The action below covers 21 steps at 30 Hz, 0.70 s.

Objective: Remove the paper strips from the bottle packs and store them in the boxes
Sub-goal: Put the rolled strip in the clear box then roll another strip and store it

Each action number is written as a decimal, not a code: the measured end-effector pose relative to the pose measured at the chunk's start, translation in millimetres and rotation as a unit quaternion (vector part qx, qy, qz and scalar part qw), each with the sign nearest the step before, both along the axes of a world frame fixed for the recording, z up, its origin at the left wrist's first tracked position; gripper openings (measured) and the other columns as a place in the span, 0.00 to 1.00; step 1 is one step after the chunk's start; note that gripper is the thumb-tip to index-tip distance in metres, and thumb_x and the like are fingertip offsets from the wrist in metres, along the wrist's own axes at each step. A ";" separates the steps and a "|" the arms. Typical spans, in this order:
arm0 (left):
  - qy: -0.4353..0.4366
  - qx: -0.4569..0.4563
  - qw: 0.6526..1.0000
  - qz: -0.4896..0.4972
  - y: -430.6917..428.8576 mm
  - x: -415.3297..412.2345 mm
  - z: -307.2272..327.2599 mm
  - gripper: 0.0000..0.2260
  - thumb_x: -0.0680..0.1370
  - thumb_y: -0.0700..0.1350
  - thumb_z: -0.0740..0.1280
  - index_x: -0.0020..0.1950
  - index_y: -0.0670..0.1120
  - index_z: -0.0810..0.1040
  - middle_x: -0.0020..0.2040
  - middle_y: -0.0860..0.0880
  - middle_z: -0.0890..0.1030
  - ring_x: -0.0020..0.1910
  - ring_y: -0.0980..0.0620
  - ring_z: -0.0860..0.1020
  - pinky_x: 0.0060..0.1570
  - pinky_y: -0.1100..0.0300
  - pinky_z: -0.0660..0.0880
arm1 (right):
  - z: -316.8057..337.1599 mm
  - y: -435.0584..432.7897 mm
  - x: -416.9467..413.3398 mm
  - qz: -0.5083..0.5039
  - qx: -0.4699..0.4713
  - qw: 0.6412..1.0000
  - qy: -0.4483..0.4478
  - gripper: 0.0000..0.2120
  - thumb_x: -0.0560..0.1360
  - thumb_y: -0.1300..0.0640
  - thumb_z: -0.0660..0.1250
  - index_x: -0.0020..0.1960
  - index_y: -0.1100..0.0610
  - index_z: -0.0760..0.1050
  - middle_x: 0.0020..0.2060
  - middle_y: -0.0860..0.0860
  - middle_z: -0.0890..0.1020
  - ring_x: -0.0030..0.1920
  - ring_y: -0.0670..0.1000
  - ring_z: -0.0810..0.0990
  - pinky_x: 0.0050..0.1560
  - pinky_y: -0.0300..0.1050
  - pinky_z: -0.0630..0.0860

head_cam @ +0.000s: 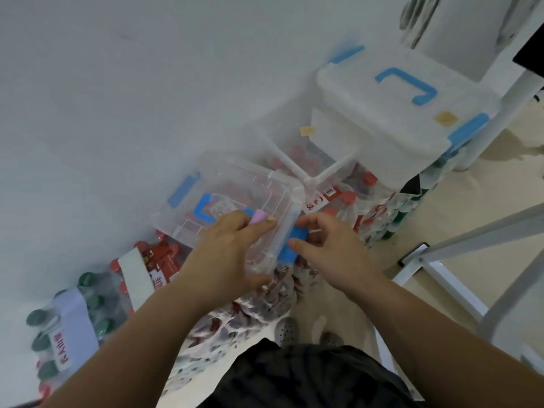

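A clear plastic box (235, 189) with a lid, a blue handle and blue latches sits on top of bottle packs by the wall. My left hand (232, 254) grips the box's near corner, thumb underneath, a pale purple object (258, 216) by its fingers. My right hand (332, 245) has its fingers on the blue side latch (291, 245), thumb and forefinger either side of it. A pack of red-capped bottles (153, 260) carries a white paper strip (137, 275). A green-capped pack (70, 319) at lower left has a white strip with red writing (70, 322).
A larger lidded clear box (391, 119) with blue handle stands at the right on an open clear box (309, 160) holding red items. More red-capped bottles (353, 207) lie below. White metal frame legs (459, 260) cross the right side. White wall fills the left.
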<state>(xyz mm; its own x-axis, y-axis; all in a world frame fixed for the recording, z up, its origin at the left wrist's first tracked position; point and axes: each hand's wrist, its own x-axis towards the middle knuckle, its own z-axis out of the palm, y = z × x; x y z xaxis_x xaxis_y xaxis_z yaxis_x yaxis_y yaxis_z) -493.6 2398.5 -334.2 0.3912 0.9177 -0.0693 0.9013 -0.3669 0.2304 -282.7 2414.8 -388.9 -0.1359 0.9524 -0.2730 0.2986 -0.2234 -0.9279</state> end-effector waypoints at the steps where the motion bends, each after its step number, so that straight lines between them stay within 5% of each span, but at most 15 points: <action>1: 0.001 0.005 1.000 0.010 -0.9 0.0 0.7 0.41 0.63 0.57 0.80 0.74 0.54 0.70 0.58 0.52 0.74 0.53 0.54 0.70 0.58 0.58 0.71 | 0.1 0.1 0.7 0.012 0.005 1.000 0.004 0.21 0.73 0.50 0.77 0.64 0.50 0.78 0.56 0.45 0.83 0.53 0.46 0.83 0.55 0.50 0.83; 7: -0.029 0.015 0.998 0.060 -8.1 -7.9 12.3 0.40 0.62 0.53 0.82 0.72 0.57 0.72 0.50 0.56 0.73 0.46 0.56 0.71 0.48 0.65 0.68 | -1.1 -3.8 5.7 0.083 0.035 0.996 -0.005 0.32 0.73 0.49 0.77 0.75 0.52 0.72 0.69 0.46 0.77 0.58 0.39 0.75 0.57 0.30 0.71; 12: -0.083 0.061 0.991 0.081 -10.8 -7.0 21.0 0.34 0.64 0.50 0.82 0.68 0.56 0.76 0.46 0.56 0.75 0.43 0.56 0.73 0.48 0.65 0.69 | 0.0 -2.9 5.6 0.082 0.046 0.996 -0.005 0.33 0.73 0.49 0.77 0.75 0.53 0.72 0.63 0.38 0.75 0.56 0.37 0.75 0.50 0.20 0.69; 16: -0.128 0.105 0.981 0.101 -12.9 -9.6 33.1 0.28 0.65 0.52 0.81 0.64 0.58 0.78 0.47 0.55 0.79 0.46 0.55 0.77 0.51 0.62 0.75 | 3.8 -0.6 3.5 0.074 0.052 0.996 -0.014 0.24 0.77 0.48 0.73 0.71 0.51 0.75 0.62 0.41 0.80 0.55 0.39 0.77 0.55 0.29 0.72; 19: -0.132 0.118 0.979 0.100 -16.0 -11.0 37.7 0.26 0.66 0.52 0.80 0.63 0.58 0.79 0.43 0.55 0.77 0.44 0.55 0.77 0.51 0.57 0.77 | 9.5 2.8 -2.0 -0.012 0.095 0.993 -0.071 0.16 0.78 0.44 0.70 0.62 0.51 0.81 0.50 0.42 0.83 0.45 0.40 0.79 0.44 0.28 0.72; 21: -0.134 0.121 0.979 0.093 -17.5 -13.2 38.3 0.25 0.66 0.52 0.80 0.61 0.57 0.80 0.41 0.58 0.75 0.42 0.57 0.76 0.50 0.57 0.76 | 22.2 5.5 -7.7 -0.073 0.116 0.990 -0.022 0.14 0.77 0.44 0.70 0.57 0.51 0.81 0.43 0.43 0.83 0.43 0.41 0.81 0.41 0.31 0.75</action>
<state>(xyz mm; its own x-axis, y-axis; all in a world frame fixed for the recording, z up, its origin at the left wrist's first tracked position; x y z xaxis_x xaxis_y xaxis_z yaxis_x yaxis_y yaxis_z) -506.9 2381.0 -295.9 0.1909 0.9515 0.2413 0.8770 -0.2758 0.3934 -290.4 2420.4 -366.7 0.0143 0.9988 -0.0476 0.3207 -0.0497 -0.9459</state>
